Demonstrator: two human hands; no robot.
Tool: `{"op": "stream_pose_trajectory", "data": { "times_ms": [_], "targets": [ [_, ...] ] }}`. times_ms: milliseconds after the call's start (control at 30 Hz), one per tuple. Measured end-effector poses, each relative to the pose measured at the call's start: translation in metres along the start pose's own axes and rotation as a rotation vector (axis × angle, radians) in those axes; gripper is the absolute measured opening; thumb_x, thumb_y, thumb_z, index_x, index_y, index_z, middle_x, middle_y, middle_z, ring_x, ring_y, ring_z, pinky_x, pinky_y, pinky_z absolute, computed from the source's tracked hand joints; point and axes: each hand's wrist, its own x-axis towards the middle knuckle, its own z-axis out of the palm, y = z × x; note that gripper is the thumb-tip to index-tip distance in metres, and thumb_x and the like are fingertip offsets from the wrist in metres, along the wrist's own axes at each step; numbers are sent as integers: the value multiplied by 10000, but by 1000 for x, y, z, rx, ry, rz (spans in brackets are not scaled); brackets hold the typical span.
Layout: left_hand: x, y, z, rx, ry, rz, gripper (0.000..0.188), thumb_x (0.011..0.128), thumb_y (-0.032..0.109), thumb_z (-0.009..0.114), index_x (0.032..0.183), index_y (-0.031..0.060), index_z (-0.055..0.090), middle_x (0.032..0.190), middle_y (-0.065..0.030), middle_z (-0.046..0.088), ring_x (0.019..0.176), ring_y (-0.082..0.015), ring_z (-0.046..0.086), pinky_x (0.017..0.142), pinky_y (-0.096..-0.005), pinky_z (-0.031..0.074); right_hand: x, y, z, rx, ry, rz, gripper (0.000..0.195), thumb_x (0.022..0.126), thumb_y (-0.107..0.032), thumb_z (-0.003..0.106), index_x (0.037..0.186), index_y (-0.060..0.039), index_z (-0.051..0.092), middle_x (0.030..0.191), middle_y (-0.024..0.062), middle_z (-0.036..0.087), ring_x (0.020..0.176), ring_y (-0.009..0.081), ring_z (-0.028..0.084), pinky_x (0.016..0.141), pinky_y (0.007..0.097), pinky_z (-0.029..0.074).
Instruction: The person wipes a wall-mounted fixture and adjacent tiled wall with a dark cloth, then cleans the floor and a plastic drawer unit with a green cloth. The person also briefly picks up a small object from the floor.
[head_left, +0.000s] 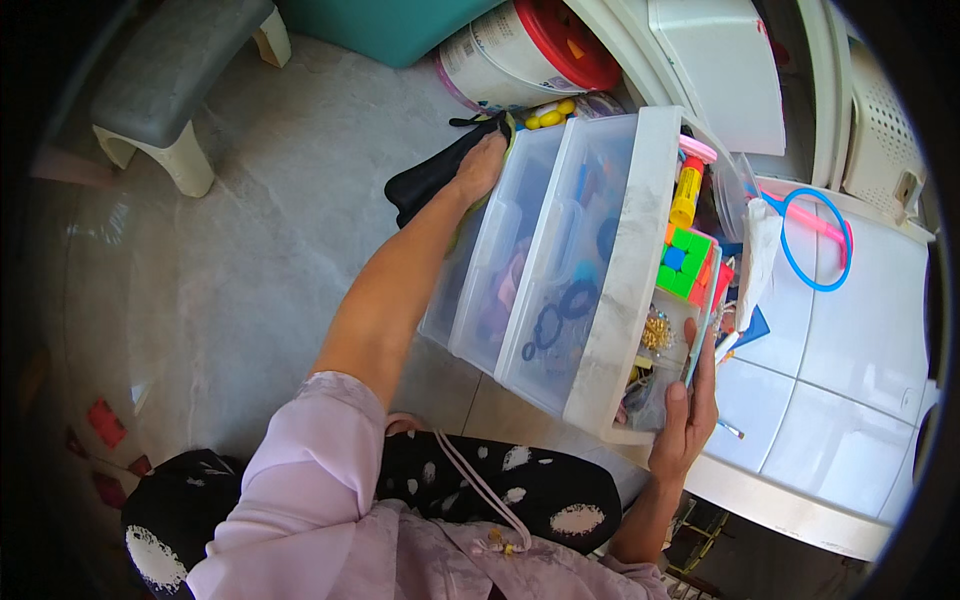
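A small plastic drawer unit (547, 255) with translucent drawer fronts is tilted before me, at the edge of a white-tiled surface. My left hand (480, 169) presses a black cloth (435, 169) with a yellow-green edge against the unit's far lower side; the fingers are partly hidden. My right hand (690, 412) grips the near end of the unit's open top, the thumb inside and the fingers along a clear edge. In that top compartment lie a puzzle cube (684, 262), a yellow-and-red glue stick (687, 191) and gold beads (658, 330).
The tiled top (847, 360) carries a blue hoop (784, 247), a pink plastic item (814, 225) and a small paintbrush (730, 429). Beyond the unit lies a white bucket (495, 56) with a red lid, beside a teal bin (375, 26). A grey-topped stool (176, 71) stands on the floor (255, 247).
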Motion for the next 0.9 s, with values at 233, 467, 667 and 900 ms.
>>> {"op": "stream_pose_trajectory", "data": {
  "times_ms": [233,467,667,900],
  "targets": [
    [-106,-33,3,163,76,109,619,978,340,261,1468,-13,401,1506,-253,421,1409,-410,355,1172,-406,282,3,0,4,-24,58,-94,588,1005,-196,480,1510,78,355,1470,221,506,1378,266,440,1153,366,281],
    [-223,-69,10,0,58,174,557,1010,330,280,1414,-19,439,1415,-266,460,1358,-424,381,1147,-391,293,1,9,5,-38,117,-169,549,996,-182,497,1484,58,419,1444,253,523,1341,315,500,1118,379,348],
    [-288,-97,36,90,160,29,480,994,262,305,1272,-76,499,1305,-279,498,1217,-450,444,1084,-425,326,2,10,5,-29,107,-167,549,1006,-202,521,1487,44,423,1436,248,534,1334,303,506,1107,374,362],
    [-311,-62,51,-385,317,-136,437,1008,223,377,1221,-112,558,1367,-230,542,1312,-333,458,1129,-354,302,2,8,8,-43,117,-139,550,1005,-199,528,1492,34,423,1414,217,563,1274,229,528,1065,335,389]
  ]
}}
